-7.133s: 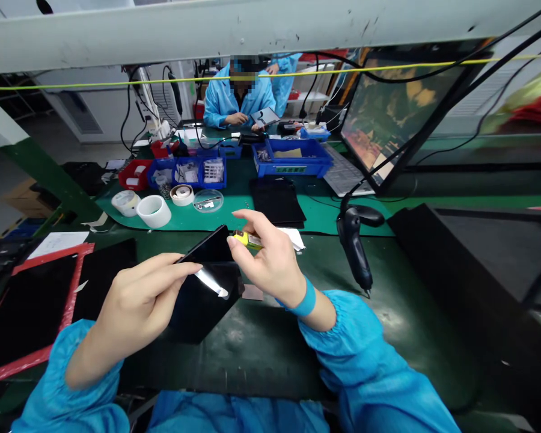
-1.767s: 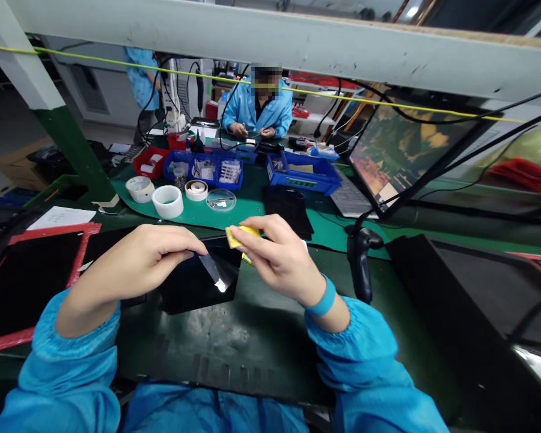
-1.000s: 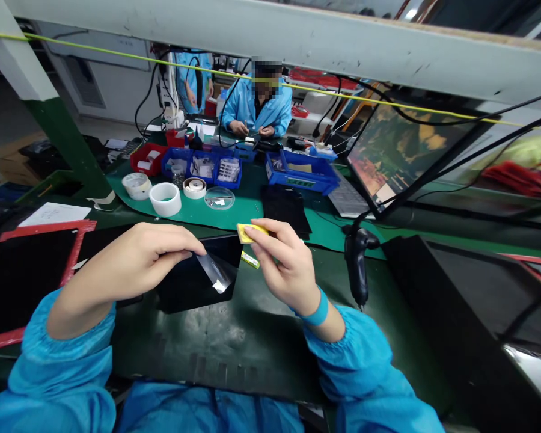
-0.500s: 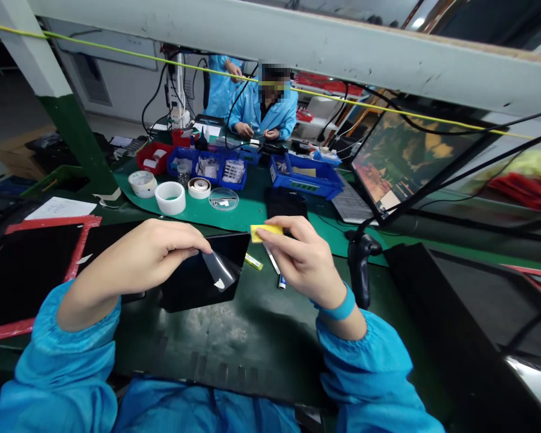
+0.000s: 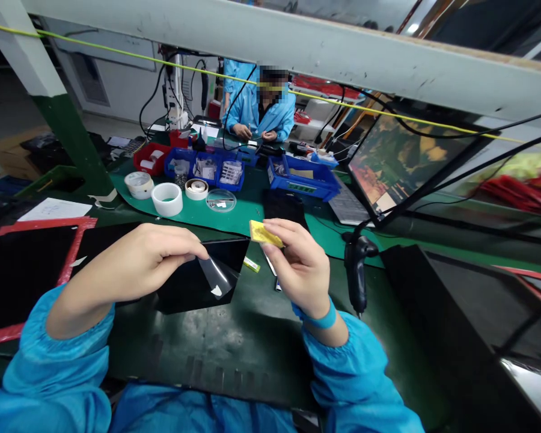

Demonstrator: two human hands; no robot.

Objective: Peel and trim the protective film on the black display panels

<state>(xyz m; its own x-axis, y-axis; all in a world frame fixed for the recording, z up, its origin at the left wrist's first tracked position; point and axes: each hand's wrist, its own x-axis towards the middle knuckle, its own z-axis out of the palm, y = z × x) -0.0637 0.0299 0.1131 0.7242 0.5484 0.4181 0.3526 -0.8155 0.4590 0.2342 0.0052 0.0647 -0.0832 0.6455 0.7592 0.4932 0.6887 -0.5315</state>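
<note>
Black and glossy, the panel (image 5: 184, 290) left of the frame's centre looks stiff, slippery and fragile, best held by its edges. The left hand (image 5: 139, 263) pinches clear film (image 5: 219, 276), likely limp; the right hand (image 5: 303, 267) has its grip closed on a yellow block (image 5: 262, 233).

The left hand (image 5: 139, 261) pinches clear film (image 5: 220, 279) over a black panel (image 5: 184, 293); the right hand (image 5: 303, 267) holds a yellow sponge-like block (image 5: 262, 233), an electric screwdriver (image 5: 356, 273) to its right.
</note>
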